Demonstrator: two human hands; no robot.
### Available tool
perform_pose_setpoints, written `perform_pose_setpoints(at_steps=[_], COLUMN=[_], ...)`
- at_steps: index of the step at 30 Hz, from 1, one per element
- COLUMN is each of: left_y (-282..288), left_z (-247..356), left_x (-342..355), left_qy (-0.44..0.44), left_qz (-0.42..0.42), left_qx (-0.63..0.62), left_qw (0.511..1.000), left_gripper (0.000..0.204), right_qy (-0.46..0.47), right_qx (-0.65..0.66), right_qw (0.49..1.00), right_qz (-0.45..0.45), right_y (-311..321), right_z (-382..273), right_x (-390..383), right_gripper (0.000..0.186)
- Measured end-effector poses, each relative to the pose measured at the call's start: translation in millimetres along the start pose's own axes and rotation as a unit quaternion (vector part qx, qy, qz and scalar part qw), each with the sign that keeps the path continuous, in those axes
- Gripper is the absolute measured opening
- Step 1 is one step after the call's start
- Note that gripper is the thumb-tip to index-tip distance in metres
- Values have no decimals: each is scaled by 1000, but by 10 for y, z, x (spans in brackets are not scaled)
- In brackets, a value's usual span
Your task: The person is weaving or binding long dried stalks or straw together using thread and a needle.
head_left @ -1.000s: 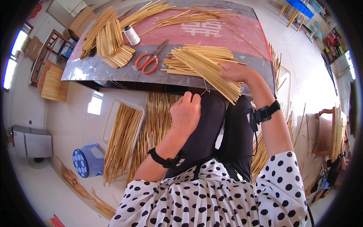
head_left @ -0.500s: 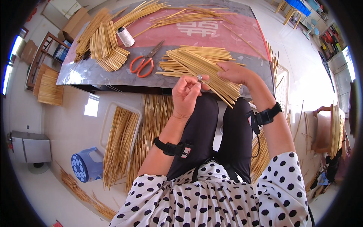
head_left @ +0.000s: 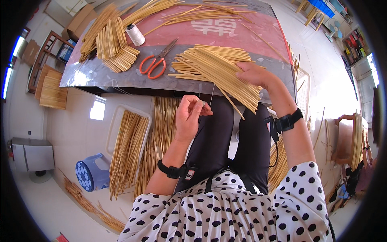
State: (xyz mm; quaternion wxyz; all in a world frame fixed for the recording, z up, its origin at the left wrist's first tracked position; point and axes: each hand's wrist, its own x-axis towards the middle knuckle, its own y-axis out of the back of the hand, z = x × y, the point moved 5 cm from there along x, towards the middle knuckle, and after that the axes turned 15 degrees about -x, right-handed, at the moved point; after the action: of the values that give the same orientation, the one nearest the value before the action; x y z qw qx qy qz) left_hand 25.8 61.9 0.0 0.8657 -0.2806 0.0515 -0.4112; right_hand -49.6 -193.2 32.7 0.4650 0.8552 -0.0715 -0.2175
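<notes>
A flat row of thin straw-coloured stalks (head_left: 227, 74) lies slantwise over the table's near edge, its lower ends hanging above my lap. My right hand (head_left: 254, 76) grips its right side, thumb on top. My left hand (head_left: 188, 115) is lower and to the left, over my thigh, with its fingertips pinched on a thread (head_left: 212, 94) that runs taut up to the stalks. A grey metal band shows at a finger of that hand. Whether a needle is in the pinch is hidden. More loose stalks (head_left: 183, 75) lie beneath the row.
Orange-handled scissors (head_left: 162, 55) and a white thread spool (head_left: 136, 35) lie on the table (head_left: 258, 34). Stitched stalk bundles (head_left: 111, 44) stand left. Below are a white tray (head_left: 115, 125) of stalks and a blue stool (head_left: 94, 173). Another person's arm (head_left: 367, 147) shows far right.
My left hand has moved down and left, away from the stalks, drawing the thread out straight. My right hand still holds the row, which has shifted slightly.
</notes>
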Motion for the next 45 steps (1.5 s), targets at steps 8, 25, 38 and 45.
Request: perform_pose_setpoints(at_steps=[8,25,38,45], left_y=[-75,-73,406,281], left_z=[-100,13,-582,-500], left_x=[176,-130,23,174], left_qy=[124,-65,192,116], left_qz=[77,-99,161,142], left_qx=[59,342,-18,37], left_qw=[988,932,968,982], left_gripper=[12,12,6,13], right_qy=[22,57,107,122], right_qx=[-32,-213,-270,-269], right_qw=[999,948,873,861], right_qz=[11,229,391,413], right_y=[23,-279,-638,-749], right_z=[-50,-608,-956,-964], right_x=[-58,-604,-996,-1031], right_gripper=[31,21,21,27])
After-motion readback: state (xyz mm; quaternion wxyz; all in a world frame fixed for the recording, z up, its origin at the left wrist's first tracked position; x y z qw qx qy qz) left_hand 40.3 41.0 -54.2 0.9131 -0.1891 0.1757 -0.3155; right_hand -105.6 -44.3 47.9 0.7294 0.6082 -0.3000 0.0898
